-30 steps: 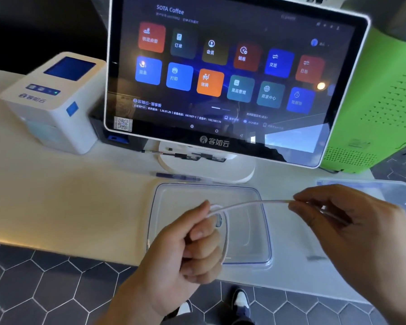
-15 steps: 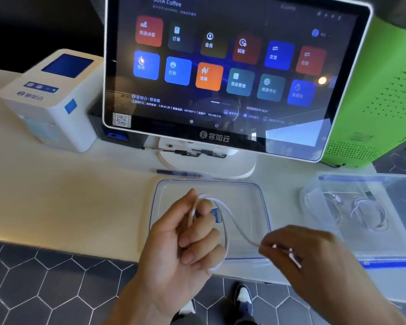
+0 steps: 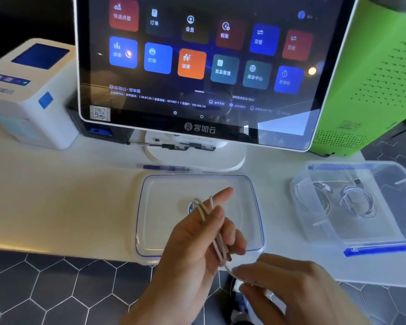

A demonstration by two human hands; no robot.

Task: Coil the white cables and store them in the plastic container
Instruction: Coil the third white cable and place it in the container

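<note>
- The white cable (image 3: 217,240) sits in the lower centre of the frame, looped in several passes around the fingers of the left hand (image 3: 192,252), in the air in front of the clear lid (image 3: 150,221) lying on the counter (image 3: 56,207).
- It looks thin, light and limp. It should bend easily, but the loops will likely spring apart or slide off if not kept pinned.
- The best place to take hold seems to be across the bundled strands near the middle of the coil. The loose tail needs its own pinch close to the coil.
- The left hand is raised with its palm turned partly toward the camera. The index finger points up and away, the other fingers curl round the loops, and the thumb presses the strands against them.
- The right hand (image 3: 298,292) is at the lower right, knuckles up. Its fingertips pinch the free end of the cable just below the coil, though blur hides the exact grip.
- The plastic container (image 3: 384,233) stands open at the right edge of the frame, well apart from both hands, with two coiled cables (image 3: 356,202) already inside.
</note>
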